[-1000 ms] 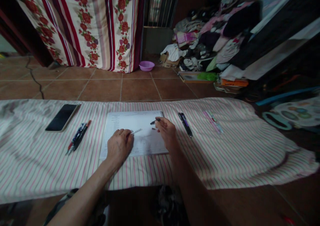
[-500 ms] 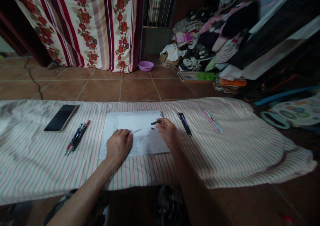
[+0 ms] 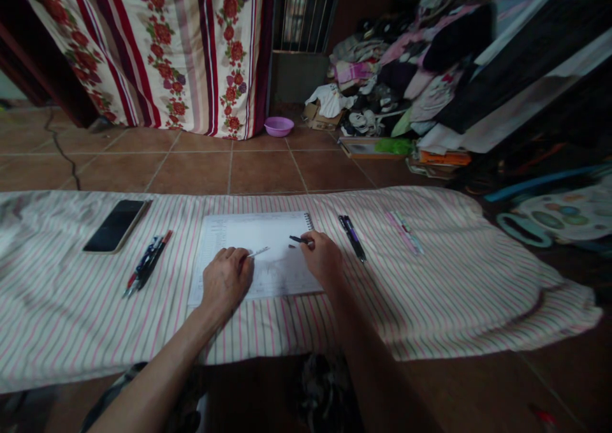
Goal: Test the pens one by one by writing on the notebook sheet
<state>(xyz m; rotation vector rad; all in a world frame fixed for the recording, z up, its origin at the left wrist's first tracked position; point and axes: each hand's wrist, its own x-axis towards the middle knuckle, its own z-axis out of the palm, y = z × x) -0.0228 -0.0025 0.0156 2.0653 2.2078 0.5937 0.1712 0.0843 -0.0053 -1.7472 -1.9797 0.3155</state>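
Observation:
A white spiral notebook [image 3: 253, 242] lies open on a pink-striped cloth [image 3: 430, 280]. My left hand [image 3: 225, 280] rests on the page's lower left, fingers curled around a thin white pen [image 3: 259, 252] that points right. My right hand [image 3: 322, 257] sits at the page's right edge, closed on a dark pen [image 3: 297, 239] whose tip points left over the paper. A small dark piece [image 3: 292, 247] lies on the page just below that pen.
A black phone [image 3: 115, 225] and a bunch of pens [image 3: 148, 263] lie left of the notebook. Two dark pens [image 3: 352, 237] and a pale ruler-like strip [image 3: 405, 232] lie to its right. A purple bowl [image 3: 279, 126], floral curtain [image 3: 157, 44] and clothes pile [image 3: 406, 69] stand beyond on the tiled floor.
My right hand has drawn slightly down and right along the page edge, and the dark pen tilted a little. My left hand has stayed put.

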